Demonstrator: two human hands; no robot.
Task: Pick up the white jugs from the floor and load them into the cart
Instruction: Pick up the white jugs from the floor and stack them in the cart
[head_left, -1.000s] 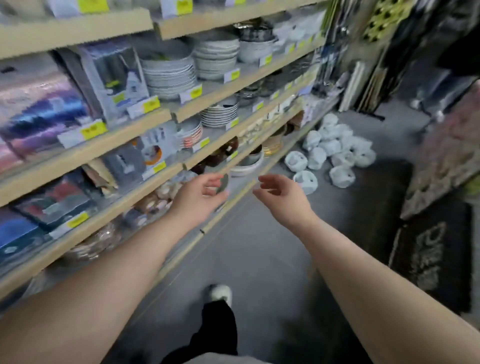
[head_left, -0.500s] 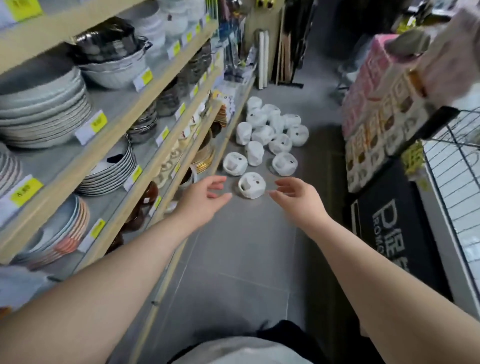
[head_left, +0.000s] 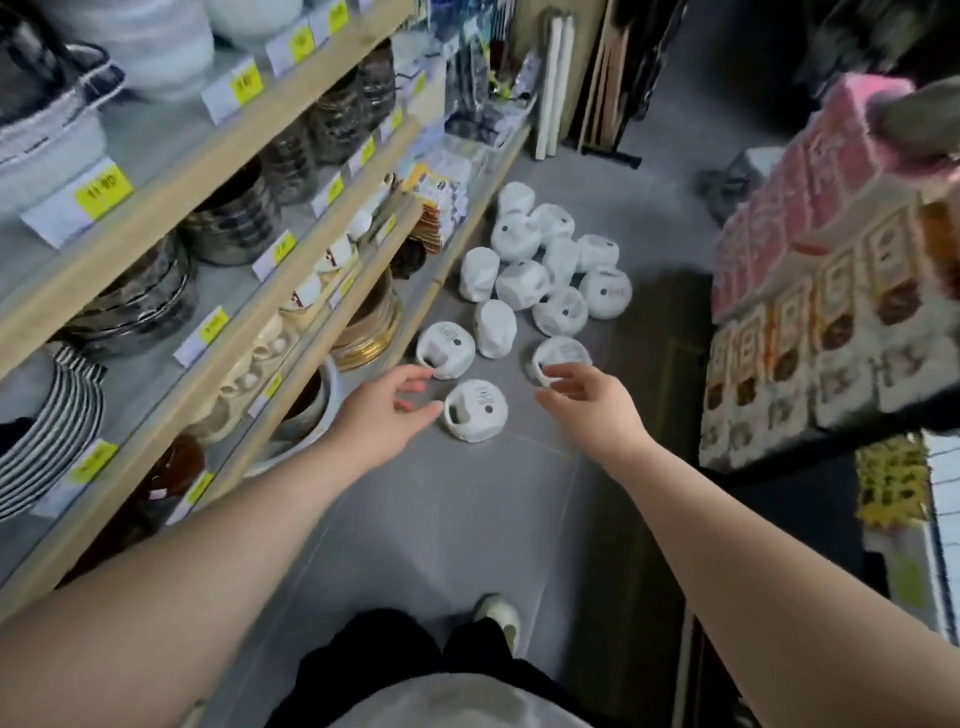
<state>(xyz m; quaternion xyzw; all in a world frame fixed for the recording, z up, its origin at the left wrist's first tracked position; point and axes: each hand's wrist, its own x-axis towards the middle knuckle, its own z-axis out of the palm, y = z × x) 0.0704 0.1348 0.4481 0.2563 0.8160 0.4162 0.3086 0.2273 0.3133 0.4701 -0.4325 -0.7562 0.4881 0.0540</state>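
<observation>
White jugs (head_left: 475, 410) beside crockery shelves (head_left: 223, 156)

jugs (head_left: 540, 291) on floor (head_left: 467, 519), shelves (head_left: 218, 291) left

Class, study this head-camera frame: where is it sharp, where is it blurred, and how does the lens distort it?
Head view: the nearest white jug, the left hand and the right hand are fairly sharp; the pink boxes at upper right are smeared by blur; the wide lens stretches the scene towards the corners; the light is soft and even, with no hard shadows on the floor.
</observation>
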